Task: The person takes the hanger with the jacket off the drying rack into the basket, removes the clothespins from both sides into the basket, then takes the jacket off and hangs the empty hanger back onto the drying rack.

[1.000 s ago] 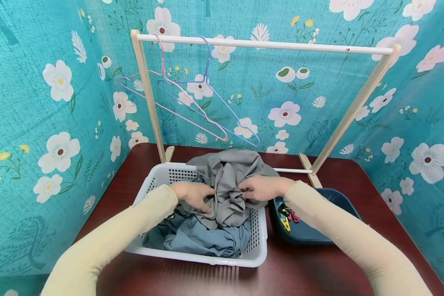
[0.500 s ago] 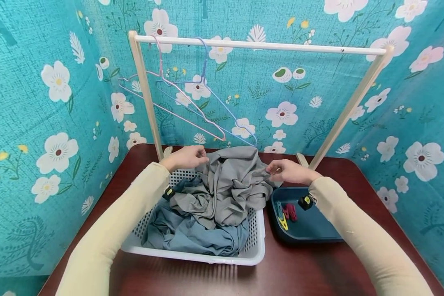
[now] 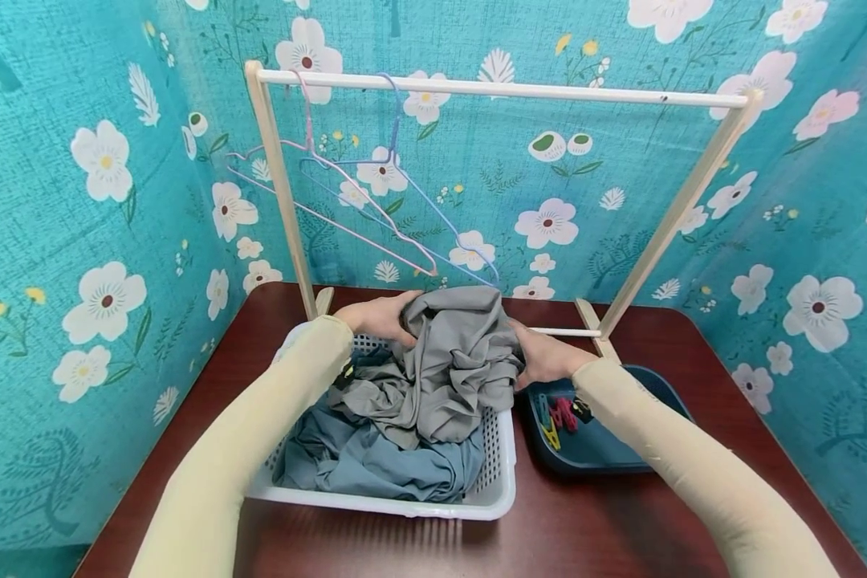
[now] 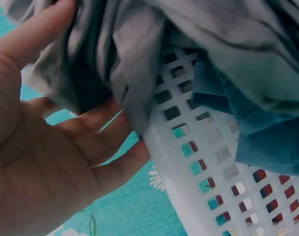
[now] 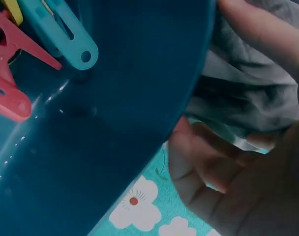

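Note:
A crumpled grey garment (image 3: 470,345) is heaped over the back and right of a white perforated laundry basket (image 3: 405,507). My left hand (image 3: 381,317) holds its left side at the basket's back; in the left wrist view the thumb (image 4: 44,27) lies across the grey cloth, with the fingers underneath. At the right side, my right hand (image 3: 547,353) cups the same bundle. Its thumb (image 5: 267,37) and curved fingers lie around the grey cloth in the right wrist view, close to a dark blue bin's rim. Blue-grey cloth (image 3: 383,461) lies in the basket's front.
The dark blue bin (image 3: 607,464) stands right of the basket, holding yellow (image 3: 551,435), pink (image 3: 565,415) and teal clothespins (image 3: 544,408). Behind rises a wooden rack with a white rail (image 3: 506,85). A pink hanger (image 3: 361,191) and a blue hanger (image 3: 433,205) hang at its left.
My hands lifted from the middle of the grey garment, moved apart to its back corners, and now hold the bundle from both sides. The garment's back portion looks gathered narrower.

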Demonstrator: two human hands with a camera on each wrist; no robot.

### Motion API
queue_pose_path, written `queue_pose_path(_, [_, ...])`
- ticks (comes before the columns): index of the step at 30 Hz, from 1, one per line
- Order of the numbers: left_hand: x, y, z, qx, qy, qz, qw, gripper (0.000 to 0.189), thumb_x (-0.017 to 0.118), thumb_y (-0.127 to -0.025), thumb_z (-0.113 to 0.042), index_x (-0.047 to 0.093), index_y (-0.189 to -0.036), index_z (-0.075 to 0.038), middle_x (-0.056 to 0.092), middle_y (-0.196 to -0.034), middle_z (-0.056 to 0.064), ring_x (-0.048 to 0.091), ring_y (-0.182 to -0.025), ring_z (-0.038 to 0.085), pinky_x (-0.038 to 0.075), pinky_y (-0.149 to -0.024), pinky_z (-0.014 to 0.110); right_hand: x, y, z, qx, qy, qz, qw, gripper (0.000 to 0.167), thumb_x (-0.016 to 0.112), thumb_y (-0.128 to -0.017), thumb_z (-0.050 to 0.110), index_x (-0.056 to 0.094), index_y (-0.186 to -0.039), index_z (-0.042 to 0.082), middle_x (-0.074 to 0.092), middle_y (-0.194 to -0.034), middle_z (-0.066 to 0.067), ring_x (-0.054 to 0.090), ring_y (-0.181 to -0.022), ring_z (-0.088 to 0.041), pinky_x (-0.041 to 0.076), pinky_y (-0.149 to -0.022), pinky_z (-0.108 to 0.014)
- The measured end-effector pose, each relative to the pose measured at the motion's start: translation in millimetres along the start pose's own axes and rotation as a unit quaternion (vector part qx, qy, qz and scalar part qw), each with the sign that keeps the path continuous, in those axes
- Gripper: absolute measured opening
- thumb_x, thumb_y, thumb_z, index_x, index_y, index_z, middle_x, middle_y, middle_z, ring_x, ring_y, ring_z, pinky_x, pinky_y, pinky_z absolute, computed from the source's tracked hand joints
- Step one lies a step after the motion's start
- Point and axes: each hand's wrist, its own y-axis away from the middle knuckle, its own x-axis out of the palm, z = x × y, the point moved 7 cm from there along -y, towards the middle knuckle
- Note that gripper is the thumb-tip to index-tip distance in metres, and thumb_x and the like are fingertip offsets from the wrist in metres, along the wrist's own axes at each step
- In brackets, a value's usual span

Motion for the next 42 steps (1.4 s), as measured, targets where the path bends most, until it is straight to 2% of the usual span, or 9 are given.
queue_pose_path(5, [4.5, -14.9, -6.0, 0.025, -0.125, -0.032, 0.9913, 0.075, 0.072, -0.084, -0.012, 0.031, -0.147, -0.016, 0.048, -0.135, 0.01, 0.05, -0.116, 0.026, 0.043, -0.09, 0.04, -2, -9.8, 10, -0.026, 0.055, -0.034, 0.9976, 0.05, 0.067, -0.085, 0.012, 0.045, -0.129, 0.0, 0.059, -0.108, -0.016, 0.059, -0.083, -0.023, 0.043, -0.069, -0.038])
queue_pose_path(9, [2.8, -19.2, -7.9, 0.044, -0.213, -0.08, 0.9728, 0.039, 0.067, -0.085, -0.001, 0.06, -0.121, -0.014, 0.062, -0.112, 0.005, 0.059, -0.093, 0.02, 0.044, -0.078, 0.035, -6, -13.4, 15, -0.038, 0.086, -0.06, 0.9938, 0.007, 0.056, -0.088, 0.001, 0.059, -0.092, 0.006, 0.052, -0.068, -0.004, 0.047, -0.057, -0.015, 0.039, -0.057, -0.032])
queue_pose_path(15, [-2.6, -13.9, -14.3, 0.073, -0.239, -0.122, 0.9606, 0.02, 0.06, -0.085, 0.007, 0.064, -0.085, -0.012, 0.062, -0.081, 0.003, 0.048, -0.066, 0.015, 0.032, -0.064, 0.032, -15, -11.6, 15, -0.018, 0.089, -0.096, 0.9912, 0.013, 0.054, -0.088, 0.0, 0.06, -0.08, 0.007, 0.05, -0.062, -0.003, 0.047, -0.053, -0.015, 0.039, -0.053, -0.031])
queue_pose_path(20, [-5.8, -9.7, -16.7, 0.073, -0.242, -0.146, 0.9564, 0.019, 0.058, -0.087, 0.005, 0.062, -0.079, -0.011, 0.056, -0.071, 0.002, 0.045, -0.063, 0.016, 0.032, -0.063, 0.032, -33, -8.0, 12, -0.001, 0.081, -0.14, 0.9869, 0.018, 0.051, -0.089, 0.001, 0.066, -0.096, 0.006, 0.058, -0.071, -0.007, 0.046, -0.052, -0.014, 0.038, -0.053, -0.032])
queue_pose_path(24, [-19.8, 0.8, -14.7, 0.072, -0.211, -0.188, 0.9565, 0.016, 0.055, -0.09, 0.002, 0.064, -0.096, -0.01, 0.059, -0.084, 0.007, 0.052, -0.077, 0.021, 0.036, -0.068, 0.035, -52, -1.1, 14, 0.0, 0.064, -0.195, 0.9787, 0.032, 0.045, -0.086, -0.006, 0.066, -0.108, 0.004, 0.061, -0.077, -0.013, 0.035, -0.047, -0.014, 0.032, -0.05, -0.032])
queue_pose_path(29, [-37.7, 21.9, -12.2, 0.096, -0.134, -0.219, 0.9618, 0.038, 0.051, -0.093, -0.001, 0.052, -0.13, -0.001, 0.05, -0.13, 0.019, 0.043, -0.123, 0.032, 0.035, -0.1, 0.042, -74, 13.6, 28, -0.019, 0.031, -0.272, 0.9617, 0.04, 0.043, -0.082, -0.01, 0.068, -0.112, 0.001, 0.063, -0.091, -0.018, 0.039, -0.055, -0.019, 0.033, -0.055, -0.034])
queue_pose_path(31, [-41.7, 30.4, -11.0, 0.109, -0.087, -0.215, 0.9666, 0.041, 0.05, -0.094, -0.004, 0.047, -0.135, 0.0, 0.042, -0.14, 0.018, 0.032, -0.134, 0.033, 0.027, -0.107, 0.045, -79, 19.0, 35, -0.031, 0.019, -0.292, 0.9557, 0.043, 0.043, -0.082, -0.01, 0.068, -0.115, 0.003, 0.065, -0.102, -0.017, 0.044, -0.061, -0.022, 0.035, -0.058, -0.035])
queue_pose_path(36, [-43.1, 53.3, -15.5, 0.144, -0.009, -0.182, 0.9726, 0.029, 0.058, -0.095, -0.014, 0.055, -0.123, -0.007, 0.055, -0.119, 0.012, 0.05, -0.115, 0.028, 0.04, -0.092, 0.045, -78, 28.5, 57, -0.063, 0.024, -0.291, 0.9545, 0.041, 0.041, -0.081, -0.013, 0.069, -0.11, -0.001, 0.061, -0.117, -0.02, 0.06, -0.09, -0.03, 0.043, -0.067, -0.038])
queue_pose_path(42, [-15.1, 67.8, -36.8, 0.207, -0.08, -0.106, 0.9693, 0.031, 0.066, -0.089, -0.015, 0.062, -0.12, -0.01, 0.051, -0.13, 0.011, 0.048, -0.12, 0.027, 0.039, -0.098, 0.041, -55, 30.3, 91, -0.147, 0.08, -0.239, 0.9565, 0.036, 0.051, -0.084, -0.008, 0.067, -0.115, 0.001, 0.06, -0.117, -0.016, 0.057, -0.109, -0.033, 0.048, -0.086, -0.043])
